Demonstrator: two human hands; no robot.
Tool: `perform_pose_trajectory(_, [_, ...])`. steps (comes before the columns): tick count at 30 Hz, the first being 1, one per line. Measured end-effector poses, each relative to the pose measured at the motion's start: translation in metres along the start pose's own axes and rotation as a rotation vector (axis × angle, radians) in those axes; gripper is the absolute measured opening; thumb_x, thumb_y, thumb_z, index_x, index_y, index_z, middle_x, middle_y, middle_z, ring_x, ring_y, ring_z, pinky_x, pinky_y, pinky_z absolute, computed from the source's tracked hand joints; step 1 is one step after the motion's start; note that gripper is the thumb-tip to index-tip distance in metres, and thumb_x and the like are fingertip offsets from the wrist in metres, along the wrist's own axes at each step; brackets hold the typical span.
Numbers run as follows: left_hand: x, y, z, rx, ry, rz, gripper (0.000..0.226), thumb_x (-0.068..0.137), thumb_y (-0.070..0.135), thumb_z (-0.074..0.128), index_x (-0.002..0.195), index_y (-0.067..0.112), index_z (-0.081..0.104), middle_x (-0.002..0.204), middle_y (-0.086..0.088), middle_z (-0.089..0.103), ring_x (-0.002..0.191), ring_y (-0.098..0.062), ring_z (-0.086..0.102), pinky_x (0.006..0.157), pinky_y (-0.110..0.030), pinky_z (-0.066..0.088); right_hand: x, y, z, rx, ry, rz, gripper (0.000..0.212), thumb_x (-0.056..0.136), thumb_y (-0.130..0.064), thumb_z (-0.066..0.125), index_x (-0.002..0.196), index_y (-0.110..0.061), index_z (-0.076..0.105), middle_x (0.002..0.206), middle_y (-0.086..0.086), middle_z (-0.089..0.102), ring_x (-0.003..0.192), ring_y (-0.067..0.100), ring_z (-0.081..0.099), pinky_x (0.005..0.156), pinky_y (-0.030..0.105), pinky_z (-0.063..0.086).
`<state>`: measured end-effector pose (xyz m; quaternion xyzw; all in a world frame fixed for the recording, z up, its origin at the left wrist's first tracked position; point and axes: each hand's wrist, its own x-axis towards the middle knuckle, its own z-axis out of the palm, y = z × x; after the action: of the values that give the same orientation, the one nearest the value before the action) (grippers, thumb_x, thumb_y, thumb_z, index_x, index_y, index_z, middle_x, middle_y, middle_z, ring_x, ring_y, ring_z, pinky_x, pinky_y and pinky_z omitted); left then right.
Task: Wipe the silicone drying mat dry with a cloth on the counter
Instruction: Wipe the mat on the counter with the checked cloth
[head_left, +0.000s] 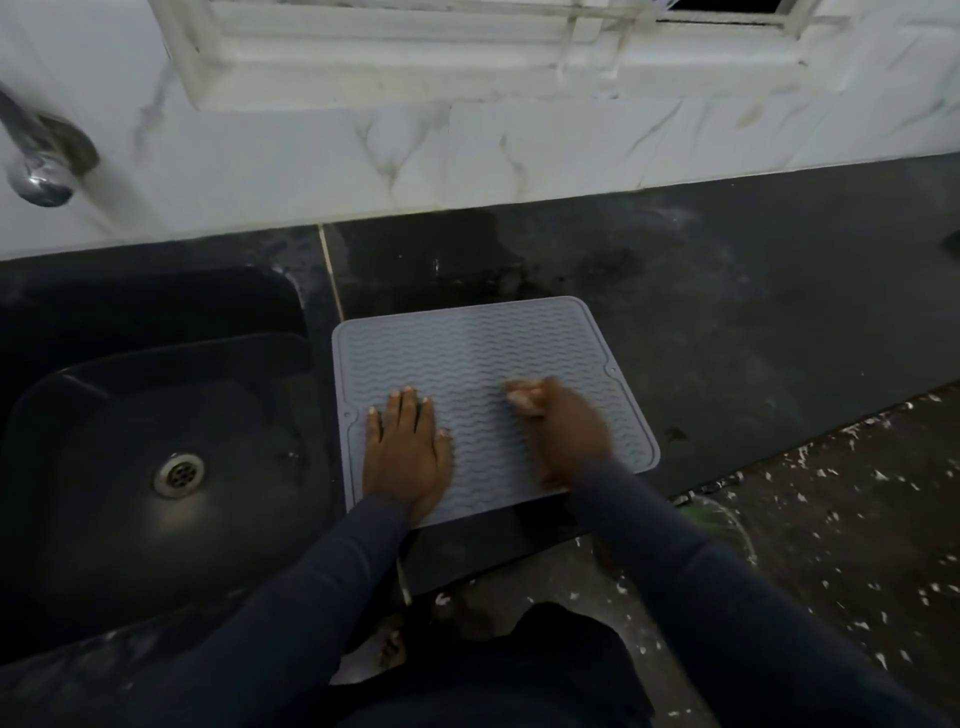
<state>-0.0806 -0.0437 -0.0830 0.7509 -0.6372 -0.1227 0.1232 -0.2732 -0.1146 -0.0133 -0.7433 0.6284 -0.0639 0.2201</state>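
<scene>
A grey silicone drying mat (483, 353) with a wavy ribbed surface lies flat on the dark counter (727, 312), right of the sink. My left hand (405, 447) rests flat on the mat's near left part, fingers straight. My right hand (561, 426) is on the mat's near right part, blurred, with its fingers curled; nothing shows clearly inside them. No cloth is visible anywhere in view.
A black sink (156, 441) with a metal drain (179, 474) lies to the left. A chrome tap (36, 150) juts out at the upper left. White marbled wall tiles (467, 150) back the counter. The speckled floor (857, 519) lies to the right.
</scene>
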Motion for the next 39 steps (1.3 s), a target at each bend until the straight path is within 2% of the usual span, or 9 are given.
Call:
perform_pose_trajectory(5, [-0.002, 0.0, 0.006, 0.011, 0.01, -0.023, 0.072, 0.089, 0.045, 0.008, 0.151, 0.014, 0.027, 0.159, -0.011, 0.019, 0.148, -0.027, 0.011, 0.118, -0.047, 0.0, -0.013, -0.065, 0.05, -0.089, -0.165, -0.116, 0.028, 0.1, -0.031, 0.038, 0.122, -0.015, 0.045, 0.125, 0.013, 0.057, 0.109, 0.035, 0.059, 0.088, 0.041, 0.044])
perform_pose_trajectory(9, [-0.005, 0.003, 0.006, 0.024, 0.053, -0.039, 0.066, 0.094, 0.04, 0.012, 0.149, 0.009, 0.03, 0.157, -0.012, 0.026, 0.146, -0.027, 0.018, 0.118, -0.046, 0.003, 0.005, 0.039, -0.004, -0.107, -0.101, 0.044, 0.043, 0.092, -0.064, 0.039, 0.114, -0.028, 0.047, 0.119, 0.008, 0.062, 0.105, 0.031, 0.061, 0.088, 0.04, 0.046])
perform_pose_trajectory(14, [-0.006, 0.006, 0.005, 0.025, 0.069, -0.053, 0.063, 0.094, 0.037, 0.017, 0.148, 0.01, 0.033, 0.155, -0.012, 0.03, 0.145, -0.028, 0.023, 0.118, -0.048, 0.008, 0.039, 0.112, -0.055, -0.133, 0.011, 0.264, 0.045, 0.094, -0.062, 0.039, 0.111, -0.021, 0.046, 0.114, 0.014, 0.065, 0.103, 0.036, 0.063, 0.087, 0.043, 0.049])
perform_pose_trajectory(18, [-0.005, 0.008, 0.005, 0.05, 0.058, -0.075, 0.065, 0.092, 0.038, 0.017, 0.149, 0.01, 0.032, 0.156, -0.011, 0.028, 0.145, -0.028, 0.021, 0.118, -0.048, 0.009, 0.027, 0.021, -0.019, -0.021, 0.019, -0.063, 0.049, 0.093, -0.068, 0.032, 0.11, -0.026, 0.052, 0.105, 0.002, 0.064, 0.093, 0.025, 0.061, 0.078, 0.037, 0.043])
perform_pose_trajectory(22, [-0.005, 0.008, 0.006, 0.089, 0.046, -0.079, 0.065, 0.092, 0.039, 0.02, 0.146, 0.008, 0.038, 0.155, -0.012, 0.03, 0.144, -0.029, 0.023, 0.116, -0.051, 0.013, 0.013, -0.048, 0.038, -0.082, -0.21, -0.233, 0.035, 0.097, -0.051, 0.04, 0.112, -0.021, 0.048, 0.108, 0.01, 0.066, 0.098, 0.033, 0.063, 0.082, 0.039, 0.045])
perform_pose_trajectory(26, [-0.007, 0.008, 0.005, 0.064, 0.058, -0.09, 0.062, 0.094, 0.039, 0.02, 0.148, 0.011, 0.034, 0.155, -0.011, 0.03, 0.144, -0.028, 0.023, 0.116, -0.051, 0.014, 0.029, 0.039, -0.007, -0.109, -0.162, -0.051, 0.042, 0.092, -0.066, 0.037, 0.11, -0.03, 0.049, 0.105, 0.002, 0.065, 0.095, 0.026, 0.063, 0.083, 0.039, 0.047])
perform_pose_trajectory(30, [-0.007, 0.008, 0.006, 0.052, 0.065, -0.083, 0.062, 0.093, 0.037, 0.021, 0.147, 0.01, 0.036, 0.154, -0.012, 0.032, 0.144, -0.029, 0.025, 0.116, -0.052, 0.015, 0.051, 0.125, -0.066, -0.205, -0.018, 0.237, 0.049, 0.093, -0.064, 0.038, 0.113, -0.02, 0.049, 0.113, 0.014, 0.064, 0.105, 0.036, 0.062, 0.084, 0.041, 0.044])
perform_pose_trajectory(36, [-0.005, 0.01, 0.007, 0.031, 0.068, -0.099, 0.069, 0.092, 0.045, 0.015, 0.149, 0.01, 0.032, 0.156, -0.013, 0.027, 0.146, -0.028, 0.02, 0.118, -0.051, 0.009, 0.004, 0.017, 0.002, -0.049, -0.052, -0.057, 0.052, 0.092, -0.071, 0.03, 0.104, -0.024, 0.049, 0.099, 0.006, 0.065, 0.093, 0.03, 0.063, 0.081, 0.041, 0.045])
perform_pose_trajectory(39, [-0.005, 0.009, 0.01, 0.052, 0.069, -0.09, 0.072, 0.092, 0.05, 0.016, 0.149, 0.009, 0.031, 0.156, -0.014, 0.026, 0.146, -0.029, 0.02, 0.118, -0.052, 0.009, -0.031, -0.007, 0.028, -0.063, -0.202, -0.12, 0.034, 0.097, -0.051, 0.038, 0.114, -0.023, 0.047, 0.109, 0.01, 0.065, 0.1, 0.032, 0.063, 0.084, 0.04, 0.045])
